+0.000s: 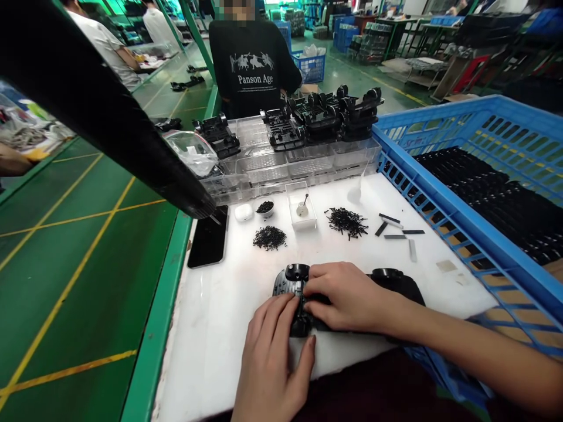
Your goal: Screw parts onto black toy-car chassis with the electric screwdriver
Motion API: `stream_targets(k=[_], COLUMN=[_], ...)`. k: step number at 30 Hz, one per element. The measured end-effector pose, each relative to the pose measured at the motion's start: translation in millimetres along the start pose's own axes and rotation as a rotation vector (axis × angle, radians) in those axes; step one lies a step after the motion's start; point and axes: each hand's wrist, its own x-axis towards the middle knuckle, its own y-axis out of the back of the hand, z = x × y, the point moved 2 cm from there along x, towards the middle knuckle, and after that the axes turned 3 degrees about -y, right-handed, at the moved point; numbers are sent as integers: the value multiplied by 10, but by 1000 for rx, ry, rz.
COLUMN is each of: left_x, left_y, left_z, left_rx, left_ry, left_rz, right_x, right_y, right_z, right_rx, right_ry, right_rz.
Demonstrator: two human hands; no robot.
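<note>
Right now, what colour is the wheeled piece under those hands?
The wheeled piece is black, best seen in the head view.

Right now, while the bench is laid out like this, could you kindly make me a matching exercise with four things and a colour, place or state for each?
Column one
1. Phone
2. Crate
3. Car base
4. Small case

Column two
A. Black, with the left hand and right hand on it
B. White, just left of the cup of black bits
C. Flat at the left edge of the white board, screen dark
D. Blue, holding many black parts

Right pairs: 1-C, 2-D, 3-A, 4-B
</note>
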Motion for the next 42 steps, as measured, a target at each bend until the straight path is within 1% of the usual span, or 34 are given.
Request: stream_targets(k=[4,8,12,17,21,25,27,30,33,35,37,40,42], left_x=[0,8,10,28,59,117,164,246,313,333,330,295,269], left_y=[-12,-17,-12,1,23,85,128,183,196,197,205,216,215], left_z=[3,4,7,25,53,93,113,142,176,196,204,199,196], left_rx=[3,15,17,7,16,10,-26,-103,-199,-253,-276,-285,-283], left_ry=[-1,-8,-9,-1,19,22,13,5,1,1,3,7,-3], left_rz=[13,22,24,25,-33,-84,-69,-9,-15,-16,28,111,139], right_x=[27,72,133,189,147,12,-60,-135,-162,-166,-166,-166,-174], right_y=[-23,-52,-52,9,49,80,106,154,200,224,243,252,234], right_z=[-49,-133,-183,-152,-85,-10,-3,-48,-115,-146,-153,-123,-102], right_rx=[-47,-191,-336,-383,-388,-351,-341,-345,-341,-306,-183,155,339], right_ry=[-46,-36,55,210,223,238,277,364,430,447,412,263,173], right_rz=[-3,-44,-63,-108,-112,-50,11,96,128,131,141,158,142])
